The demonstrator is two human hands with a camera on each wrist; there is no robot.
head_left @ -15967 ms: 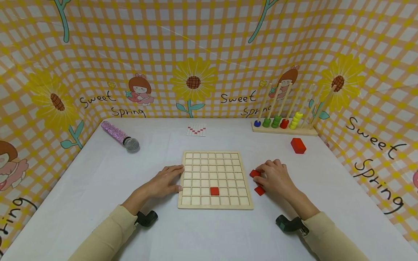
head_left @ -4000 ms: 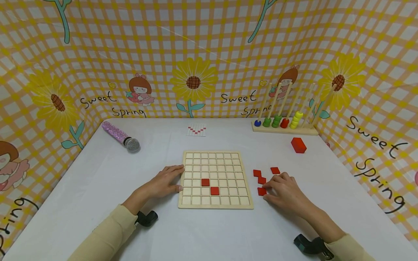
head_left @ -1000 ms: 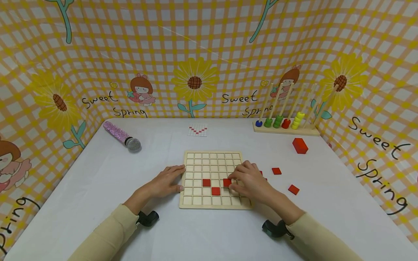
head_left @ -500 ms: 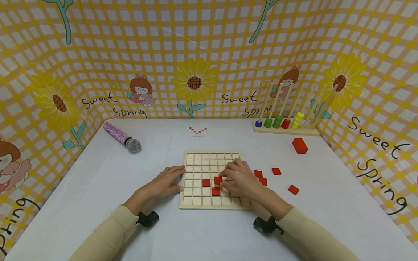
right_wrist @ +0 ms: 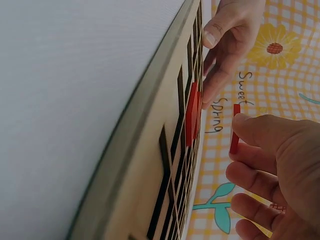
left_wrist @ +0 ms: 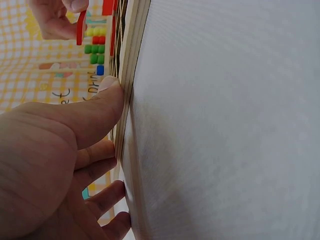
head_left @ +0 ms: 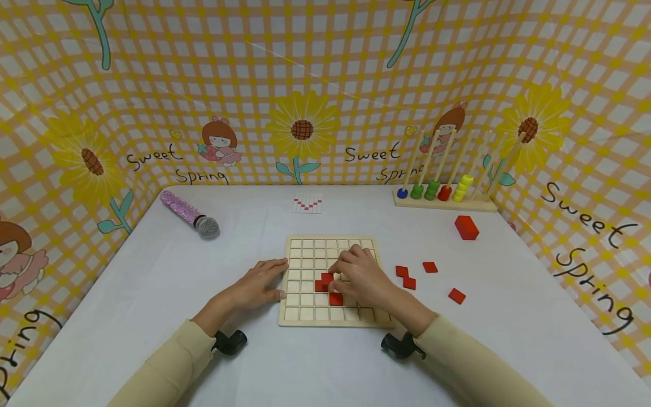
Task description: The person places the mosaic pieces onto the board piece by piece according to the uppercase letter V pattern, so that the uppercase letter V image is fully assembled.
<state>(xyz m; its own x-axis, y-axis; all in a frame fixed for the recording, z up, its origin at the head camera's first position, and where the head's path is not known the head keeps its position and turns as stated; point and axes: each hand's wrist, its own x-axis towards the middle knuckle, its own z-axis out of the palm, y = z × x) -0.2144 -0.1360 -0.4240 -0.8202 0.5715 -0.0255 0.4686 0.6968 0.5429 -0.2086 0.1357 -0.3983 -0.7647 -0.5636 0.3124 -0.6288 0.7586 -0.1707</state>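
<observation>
Your right hand [head_left: 362,278] pinches a tile [head_left: 327,277], now shifted farther left above the board [head_left: 305,324]; this one is not yet seated, unlike the two seated tiles [head_left: 335,299]; your left hand [head_left: 258,284], fingers relaxed, touches the board's left edge.

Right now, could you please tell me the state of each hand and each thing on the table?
Wooden grid board: flat, two red tiles in its cells
Left hand: touching the board's edge
Right hand: pinching a raised tile
Loose tiles: four, beside the board
Pattern card: face up
Microphone: lying down; on or off unclear
Bead rack: upright, beads on some rods
Red block: resting on the table
</observation>
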